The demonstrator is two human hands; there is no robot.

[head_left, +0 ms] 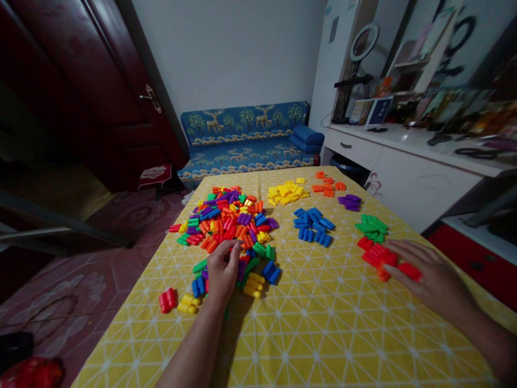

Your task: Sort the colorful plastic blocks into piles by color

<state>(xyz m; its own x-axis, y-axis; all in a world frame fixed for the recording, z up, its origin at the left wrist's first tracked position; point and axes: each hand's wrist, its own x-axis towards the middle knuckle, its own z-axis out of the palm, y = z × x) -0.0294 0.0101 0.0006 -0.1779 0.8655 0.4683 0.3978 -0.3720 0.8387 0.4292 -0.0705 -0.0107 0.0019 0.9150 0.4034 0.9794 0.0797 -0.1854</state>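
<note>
A head-worn camera looks down on a table [323,334] covered by a yellow cloth printed with white triangular lines; the person's two bare forearms reach forward over it. The left hand [223,269] rests at the near edge of a large mixed pile of blocks [228,221], fingers curled down into the pieces as if pinching one; whether it actually grips a piece cannot be told. The pile spreads away from that hand toward the far left of the table, so the left hand is much the nearer of the two to it. The right hand [430,275] lies flat and spread, fingers pointing left, fingertips touching a small heap of red blocks [379,256] at the right edge; one red piece lies under or against the fingers. Beyond the red heap, in a rough arc toward the far edge, sit sorted clusters: green blocks [372,226], purple blocks [349,201], orange blocks [328,185], yellow blocks [286,192] and blue blocks [313,225] nearer the middle. The pieces are small, glossy moulded plastic with rounded, ribbed, bullet-like lobes; a few strays, red and yellow, lie near the left wrist. Behind stand a blue patterned sofa [246,134], a dark door [100,91] and a white cluttered desk [407,156].
</note>
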